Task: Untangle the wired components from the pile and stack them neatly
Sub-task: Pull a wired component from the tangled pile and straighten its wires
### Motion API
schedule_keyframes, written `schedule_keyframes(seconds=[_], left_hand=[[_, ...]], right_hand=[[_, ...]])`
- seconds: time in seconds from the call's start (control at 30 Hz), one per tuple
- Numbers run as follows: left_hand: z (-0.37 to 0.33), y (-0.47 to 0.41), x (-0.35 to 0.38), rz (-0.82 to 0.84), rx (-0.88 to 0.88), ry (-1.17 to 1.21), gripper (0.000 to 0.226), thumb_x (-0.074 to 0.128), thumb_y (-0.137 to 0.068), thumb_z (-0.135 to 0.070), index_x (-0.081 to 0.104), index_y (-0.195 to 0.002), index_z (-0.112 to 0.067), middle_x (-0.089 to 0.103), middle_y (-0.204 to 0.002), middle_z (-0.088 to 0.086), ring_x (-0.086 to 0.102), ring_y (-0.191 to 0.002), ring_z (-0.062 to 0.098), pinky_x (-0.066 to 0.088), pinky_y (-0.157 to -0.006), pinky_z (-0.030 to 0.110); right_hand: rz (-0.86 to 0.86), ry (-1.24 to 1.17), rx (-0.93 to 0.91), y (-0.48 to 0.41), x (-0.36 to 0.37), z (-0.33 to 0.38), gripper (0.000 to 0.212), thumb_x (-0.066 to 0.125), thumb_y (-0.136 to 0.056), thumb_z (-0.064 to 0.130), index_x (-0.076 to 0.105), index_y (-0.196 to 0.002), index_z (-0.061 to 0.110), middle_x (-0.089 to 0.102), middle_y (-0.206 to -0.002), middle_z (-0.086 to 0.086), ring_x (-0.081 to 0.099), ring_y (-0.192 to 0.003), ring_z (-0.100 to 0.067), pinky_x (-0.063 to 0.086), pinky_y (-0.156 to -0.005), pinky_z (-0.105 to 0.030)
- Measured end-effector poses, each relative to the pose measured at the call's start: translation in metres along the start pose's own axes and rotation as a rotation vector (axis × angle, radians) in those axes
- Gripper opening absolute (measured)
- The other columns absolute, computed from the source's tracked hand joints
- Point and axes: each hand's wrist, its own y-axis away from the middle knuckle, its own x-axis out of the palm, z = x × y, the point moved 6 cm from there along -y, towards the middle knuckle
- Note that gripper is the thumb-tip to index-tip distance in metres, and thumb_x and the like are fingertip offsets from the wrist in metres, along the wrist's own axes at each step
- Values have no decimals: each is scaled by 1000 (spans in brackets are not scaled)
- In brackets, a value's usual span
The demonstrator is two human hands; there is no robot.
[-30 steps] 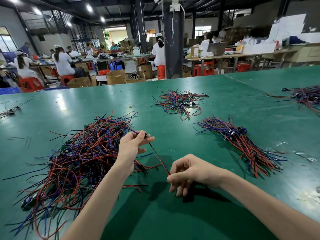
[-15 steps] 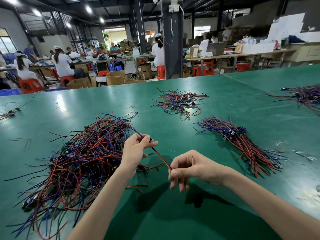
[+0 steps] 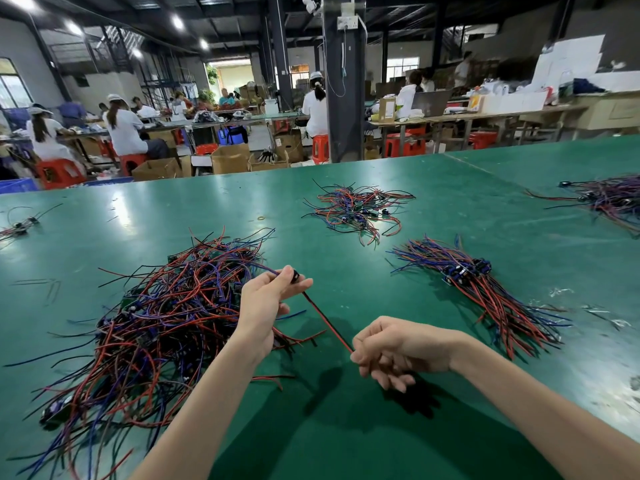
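Note:
A big tangled pile of red, black and blue wired components [image 3: 152,323] lies on the green table at the left. My left hand [image 3: 266,303] pinches the small black part of one wired component at the pile's right edge. Its red and black wire [image 3: 325,322] runs taut down to my right hand [image 3: 394,351], which pinches the wire's end between thumb and curled fingers. A tidy stack of aligned wired components [image 3: 485,289] lies to the right of my hands.
A smaller loose bundle of wires [image 3: 356,209] lies farther back in the middle, another bundle [image 3: 609,199] at the far right, and a few wires [image 3: 17,226] at the far left. The green table [image 3: 346,427] spreads around. People work at benches behind.
Both hands have kept their hold on the same wire. My left hand rose slightly away from the pile and the wire between the hands is drawn straighter.

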Motion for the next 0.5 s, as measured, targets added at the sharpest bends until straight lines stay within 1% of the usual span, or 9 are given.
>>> schedule_keyframes(seconds=[0.1, 0.17, 0.23, 0.27, 0.33, 0.4, 0.43, 0.5], left_hand=[[5, 0, 4, 30, -89, 105, 14, 59, -92, -15, 60, -81, -7, 73, -73, 1, 72, -73, 7, 26, -33, 12], [10, 1, 8, 61, -166, 148, 12, 59, -92, -14, 60, -82, -6, 72, -74, 1, 72, -74, 8, 24, -31, 11], [14, 3, 14, 105, -243, 208, 12, 59, -91, -13, 59, -81, -7, 71, -71, 1, 72, -72, 7, 23, -29, 10], [15, 5, 16, 130, -283, 242, 12, 58, -91, -13, 59, -80, -7, 70, -70, 1, 72, -71, 7, 22, -28, 10], [17, 10, 22, 174, -355, 302, 13, 57, -91, -12, 57, -79, -8, 70, -68, 1, 72, -69, 7, 21, -27, 10], [18, 15, 28, 227, -413, 337, 14, 58, -87, -13, 59, -75, -7, 70, -67, 2, 71, -65, 6, 22, -25, 10], [18, 18, 33, 262, -436, 336, 14, 61, -83, -15, 62, -72, -6, 70, -68, 3, 70, -62, 5, 22, -25, 10], [20, 24, 40, 327, -476, 304, 14, 64, -75, -18, 68, -68, -6, 71, -72, 5, 66, -55, 4, 22, -25, 9]], right_hand=[[140, 10, -7, 4, 7, 2, 17, 57, -84, 18, 59, -67, 14, 65, -57, -6, 52, -34, -8, 33, -30, -14], [236, 39, -14, 8, 11, 5, 17, 56, -87, 26, 62, -76, 15, 71, -72, -6, 50, -35, -6, 33, -30, -14], [287, 90, -31, 12, 11, 8, 29, 52, -89, 42, 65, -88, 15, 72, -89, -5, 43, -35, -6, 28, -31, -16], [279, 116, -37, 13, 9, 9, 37, 49, -88, 49, 67, -91, 16, 72, -93, -6, 39, -35, -6, 25, -32, -18], [189, 173, -42, 11, 2, 10, 50, 44, -86, 60, 71, -92, 18, 71, -95, -8, 34, -35, -8, 19, -34, -22], [42, 218, -43, 8, -8, 11, 60, 44, -85, 68, 73, -94, 16, 72, -93, -8, 32, -36, -8, 18, -33, -20], [-30, 209, -56, 6, -12, 12, 61, 47, -84, 69, 73, -94, 15, 73, -91, -8, 32, -37, -7, 18, -32, -18], [-165, 123, -108, 1, -17, 13, 55, 52, -79, 67, 70, -91, 17, 73, -88, -6, 33, -36, -6, 19, -31, -15]])
